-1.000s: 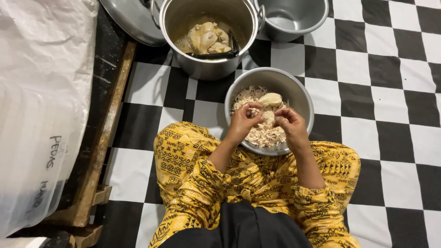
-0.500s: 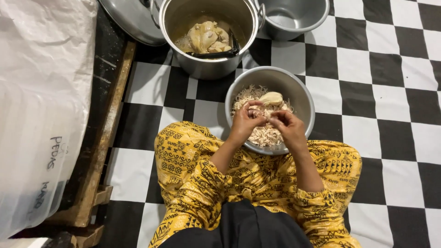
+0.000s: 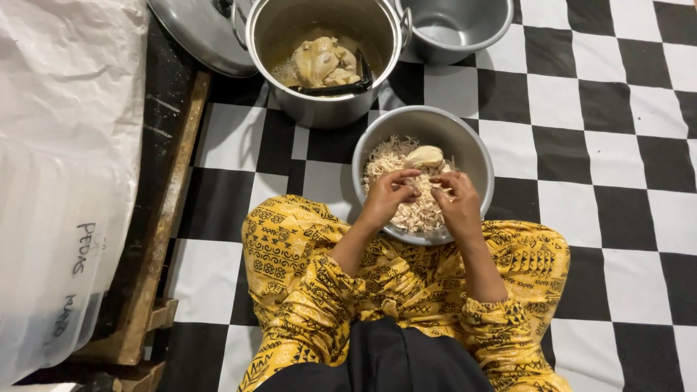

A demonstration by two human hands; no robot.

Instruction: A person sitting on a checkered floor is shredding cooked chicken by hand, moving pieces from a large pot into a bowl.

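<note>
Over the round steel bowl [image 3: 475, 156] of shredded chicken, a soft, light, easily torn pale meat strip [image 3: 423, 184] is pinched at its ends by both the left hand [image 3: 388, 197] and the right hand [image 3: 456, 205].

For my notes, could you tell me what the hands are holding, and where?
Both hands pinch a small piece of cooked chicken between their fingertips, over the bowl's shredded meat; the exact grip point is too small to tell.

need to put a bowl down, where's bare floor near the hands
Free: checkered floor right of the shred bowl, and the patch left of it, below the pot. Crowded: top, around pot, lid and empty bowl.
</note>
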